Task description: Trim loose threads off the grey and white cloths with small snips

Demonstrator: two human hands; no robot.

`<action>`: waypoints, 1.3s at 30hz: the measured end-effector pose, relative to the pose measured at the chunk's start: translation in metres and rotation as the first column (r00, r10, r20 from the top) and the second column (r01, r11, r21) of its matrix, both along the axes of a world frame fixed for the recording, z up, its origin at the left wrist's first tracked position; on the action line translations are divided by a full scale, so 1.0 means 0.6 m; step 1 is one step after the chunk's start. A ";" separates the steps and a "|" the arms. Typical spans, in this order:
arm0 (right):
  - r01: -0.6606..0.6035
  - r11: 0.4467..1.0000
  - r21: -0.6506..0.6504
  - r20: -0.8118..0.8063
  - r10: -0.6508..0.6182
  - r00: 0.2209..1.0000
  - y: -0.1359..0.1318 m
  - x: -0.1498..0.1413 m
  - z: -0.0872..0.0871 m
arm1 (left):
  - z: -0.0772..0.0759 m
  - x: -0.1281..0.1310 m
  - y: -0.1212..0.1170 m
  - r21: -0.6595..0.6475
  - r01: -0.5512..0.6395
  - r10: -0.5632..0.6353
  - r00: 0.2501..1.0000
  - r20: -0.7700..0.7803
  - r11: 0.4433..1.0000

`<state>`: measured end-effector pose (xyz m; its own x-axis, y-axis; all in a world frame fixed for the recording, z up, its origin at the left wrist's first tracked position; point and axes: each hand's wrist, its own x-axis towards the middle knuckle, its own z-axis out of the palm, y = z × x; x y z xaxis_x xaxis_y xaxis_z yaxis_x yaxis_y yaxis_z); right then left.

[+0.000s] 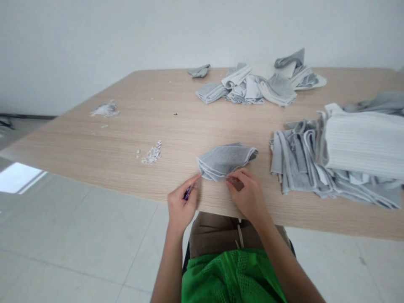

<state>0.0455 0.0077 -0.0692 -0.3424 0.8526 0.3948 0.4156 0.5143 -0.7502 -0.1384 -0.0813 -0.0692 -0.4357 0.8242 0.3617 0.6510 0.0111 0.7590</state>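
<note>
A folded grey cloth with pale edging (225, 159) lies on the table in front of me. My left hand (183, 202) is closed around a small purple and dark tool (188, 192), mostly hidden by the fingers, so its kind is unclear. The left index fingertip reaches the cloth's near left corner. At the cloth's near edge, right of its middle, my right hand (248, 193) pinches the border between thumb and fingers.
Grey and white cloths (296, 155) are heaped on the right, with a white ribbed one (362, 143) on top. Another pile (246, 86) lies at the back. White scraps (153, 153) and a fluffy heap (107, 109) are on the left of the wooden table (176, 134).
</note>
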 end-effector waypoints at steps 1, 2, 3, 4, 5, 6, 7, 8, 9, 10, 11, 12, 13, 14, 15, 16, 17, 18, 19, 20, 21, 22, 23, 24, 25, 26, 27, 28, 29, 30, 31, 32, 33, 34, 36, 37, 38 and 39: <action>-0.024 1.000 0.016 0.006 0.024 1.000 0.000 -0.001 0.000 | 0.002 -0.002 0.000 -0.022 0.022 -0.022 1.000 -0.009 1.000; -0.055 0.998 0.029 0.023 0.055 0.998 -0.001 -0.001 0.001 | 0.005 -0.004 0.000 -0.046 0.051 -0.052 0.998 -0.023 0.998; -0.085 0.996 0.035 0.050 0.083 0.995 0.000 -0.002 0.002 | 0.008 -0.006 0.001 -0.072 0.088 -0.091 0.995 -0.041 0.994; -0.106 0.994 0.031 0.081 0.103 0.991 0.000 -0.003 0.003 | 0.012 -0.009 0.003 -0.093 0.128 -0.134 0.989 -0.064 0.987; -0.115 0.993 0.018 0.114 0.112 0.987 0.000 -0.004 0.004 | 0.015 -0.013 0.005 -0.107 0.168 -0.178 0.979 -0.097 0.980; -0.112 0.994 -0.001 0.144 0.111 0.983 0.001 -0.005 0.005 | 0.018 -0.016 0.008 -0.115 0.206 -0.221 0.966 -0.137 0.972; -0.101 0.995 -0.021 0.170 0.103 0.980 0.001 -0.007 0.005 | 0.020 -0.019 0.013 -0.123 0.243 -0.263 0.948 -0.180 0.962; -0.088 0.995 -0.037 0.190 0.094 0.977 0.001 -0.009 0.006 | 0.022 -0.023 0.019 -0.135 0.277 -0.302 0.928 -0.221 0.951; -0.080 0.996 -0.047 0.207 0.088 0.974 0.000 -0.012 0.006 | 0.024 -0.026 0.025 -0.152 0.309 -0.339 0.905 -0.257 0.939; -0.076 0.996 -0.052 0.221 0.085 0.972 -0.001 -0.015 0.007 | 0.026 -0.030 0.033 -0.173 0.338 -0.376 0.880 -0.290 0.925; -0.075 0.996 -0.054 0.232 0.086 0.969 -0.003 -0.019 0.007 | 0.027 -0.033 0.041 -0.197 0.364 -0.410 0.855 -0.317 0.910; -0.072 0.996 -0.054 0.240 0.083 0.967 -0.004 -0.022 0.006 | 0.028 -0.036 0.050 -0.215 0.386 -0.440 0.830 -0.343 0.897; -0.067 0.996 -0.053 0.246 0.078 0.966 -0.006 -0.026 0.006 | 0.030 -0.039 0.058 -0.226 0.406 -0.463 0.806 -0.368 0.886; -0.057 0.997 -0.053 0.253 0.069 0.965 -0.008 -0.029 0.006 | 0.030 -0.042 0.065 -0.229 0.422 -0.480 0.784 -0.393 0.877; -0.044 0.998 -0.052 0.261 0.056 0.964 -0.009 -0.032 0.006 | 0.031 -0.044 0.072 -0.229 0.436 -0.492 0.765 -0.416 0.870; -0.031 0.998 -0.051 0.270 0.044 0.962 -0.010 -0.034 0.006 | 0.030 -0.045 0.078 -0.228 0.446 -0.500 0.748 -0.435 0.865; -0.019 0.999 -0.051 0.277 0.032 0.960 -0.011 -0.036 0.006 | 0.029 -0.047 0.083 -0.228 0.453 -0.506 0.735 -0.452 0.862; -0.008 0.999 -0.052 0.283 0.022 0.959 -0.011 -0.037 0.006 | 0.027 -0.047 0.087 -0.227 0.458 -0.509 0.725 -0.465 0.859; -0.001 0.999 -0.054 0.286 0.016 0.958 -0.011 -0.038 0.006 | 0.025 -0.048 0.091 -0.224 0.462 -0.511 0.717 -0.474 0.858; 0.007 0.998 -0.057 0.287 0.010 0.958 -0.011 -0.039 0.006 | 0.021 -0.048 0.093 -0.218 0.468 -0.512 0.713 -0.479 0.856; 0.013 0.998 -0.059 0.287 0.004 0.958 -0.011 -0.039 0.006 | 0.017 -0.049 0.095 -0.207 0.475 -0.512 0.711 -0.482 0.855; 0.019 0.998 -0.061 0.285 -0.001 0.959 -0.011 -0.039 0.007 | 0.013 -0.049 0.097 -0.194 0.482 -0.511 0.712 -0.482 0.854; 0.020 0.998 -0.062 0.281 -0.002 0.960 -0.011 -0.039 0.007 | 0.009 -0.049 0.097 -0.180 0.488 -0.509 0.715 -0.479 0.854; 0.018 0.998 -0.062 0.274 0.000 0.962 -0.011 -0.039 0.007 | 0.005 -0.050 0.097 -0.164 0.492 -0.506 0.721 -0.474 0.855; 0.013 0.998 -0.062 0.266 0.004 0.964 -0.011 -0.039 0.007 | 0.002 -0.050 0.097 -0.150 0.495 -0.503 0.729 -0.465 0.856; 0.009 0.998 -0.062 0.254 0.007 0.967 -0.011 -0.039 0.007 | 0.000 -0.050 0.097 -0.137 0.496 -0.500 0.738 -0.453 0.857; 0.007 0.998 -0.062 0.240 0.008 0.971 -0.011 -0.039 0.008 | 0.000 -0.051 0.096 -0.128 0.498 -0.499 0.748 -0.439 0.858; 0.011 0.998 -0.063 0.225 0.004 0.974 -0.011 -0.039 0.008 | 0.000 -0.051 0.096 -0.120 0.499 -0.499 0.756 -0.423 0.858; 0.019 0.998 -0.064 0.209 -0.005 0.978 -0.011 -0.039 0.008 | 0.000 -0.051 0.096 -0.116 0.502 -0.502 0.762 -0.410 0.857; 0.030 0.998 -0.064 0.194 -0.017 0.981 -0.011 -0.039 0.008 | 0.002 -0.051 0.095 -0.115 0.504 -0.504 0.766 -0.399 0.856; 0.038 0.997 -0.063 0.179 -0.026 0.983 -0.012 -0.038 0.007 | 0.003 -0.051 0.095 -0.115 0.506 -0.507 0.768 -0.392 0.855; 0.046 0.997 -0.060 0.166 -0.036 0.986 -0.012 -0.038 0.007 | 0.004 -0.051 0.096 -0.115 0.508 -0.509 0.769 -0.387 0.854; 0.052 0.997 -0.054 0.151 -0.043 0.988 -0.012 -0.038 0.007 | 0.004 -0.052 0.096 -0.116 0.510 -0.511 0.768 -0.385 0.853; 0.059 0.997 -0.046 0.136 -0.052 0.989 -0.012 -0.038 0.006 | 0.004 -0.052 0.096 -0.117 0.511 -0.514 0.767 -0.384 0.851; 0.077 0.997 -0.023 0.106 -0.074 0.992 -0.013 -0.038 0.006 | 0.004 -0.052 0.096 -0.115 0.515 -0.516 0.766 -0.383 0.850; 0.086 0.996 -0.010 0.097 -0.084 0.992 -0.013 -0.038 0.006 | 0.003 -0.052 0.095 -0.114 0.515 -0.515 0.766 -0.383 0.850; 0.091 0.996 0.003 0.092 -0.091 0.992 -0.014 -0.038 0.006 | 0.003 -0.052 0.095 -0.113 0.514 -0.515 0.767 -0.383 0.850; 0.091 0.996 0.013 0.092 -0.091 0.992 -0.014 -0.039 0.006 | 0.003 -0.052 0.095 -0.115 0.514 -0.516 0.767 -0.382 0.850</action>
<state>0.0224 -0.0009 -0.0653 -0.2989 0.8785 0.3728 0.5283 0.4777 -0.7020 -0.1694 -0.0243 -0.0677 0.2283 0.8861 0.4034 0.7961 -0.4084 0.4465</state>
